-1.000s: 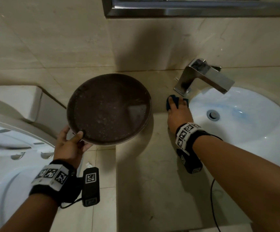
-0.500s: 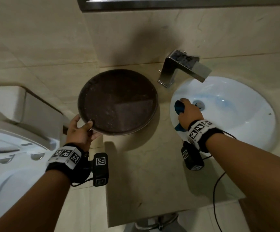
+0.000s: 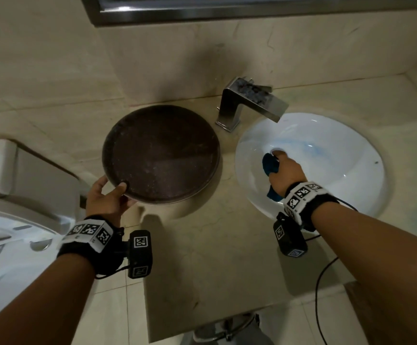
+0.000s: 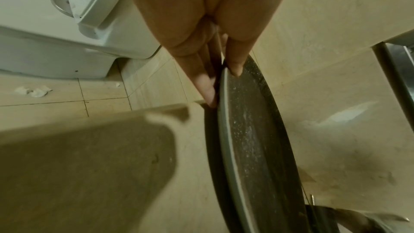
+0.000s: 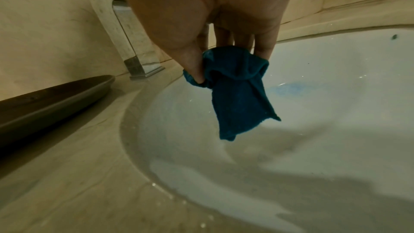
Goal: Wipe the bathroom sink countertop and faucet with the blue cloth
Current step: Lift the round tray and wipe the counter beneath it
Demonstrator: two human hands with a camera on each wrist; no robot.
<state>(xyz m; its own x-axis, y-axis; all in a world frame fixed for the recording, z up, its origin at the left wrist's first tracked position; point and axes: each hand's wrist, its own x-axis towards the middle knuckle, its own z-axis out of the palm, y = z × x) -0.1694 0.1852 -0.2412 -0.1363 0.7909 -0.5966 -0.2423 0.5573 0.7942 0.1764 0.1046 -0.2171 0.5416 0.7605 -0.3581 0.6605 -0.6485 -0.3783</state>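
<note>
My right hand (image 3: 283, 171) grips the blue cloth (image 3: 270, 165) over the white sink basin (image 3: 347, 150); in the right wrist view the blue cloth (image 5: 237, 91) hangs loose from the fingers above the bowl. The steel faucet (image 3: 248, 104) stands behind the basin's left rim, apart from the hand. My left hand (image 3: 107, 197) pinches the near rim of a round dark tray (image 3: 162, 153), thumb on top, and holds it tilted above the beige countertop (image 3: 214, 257). In the left wrist view the dark tray (image 4: 251, 130) runs edge-on from my left hand's fingertips (image 4: 235, 70).
A white toilet (image 3: 8, 207) with its lid up stands left of the counter. A mirror frame (image 3: 227, 11) runs along the wall above. White paper scraps (image 4: 33, 91) lie on the floor tiles. Blue smears (image 3: 309, 148) mark the basin.
My right hand has carried the cloth from the counter beside the faucet base into the basin, near the drain. The left hand keeps holding the tray.
</note>
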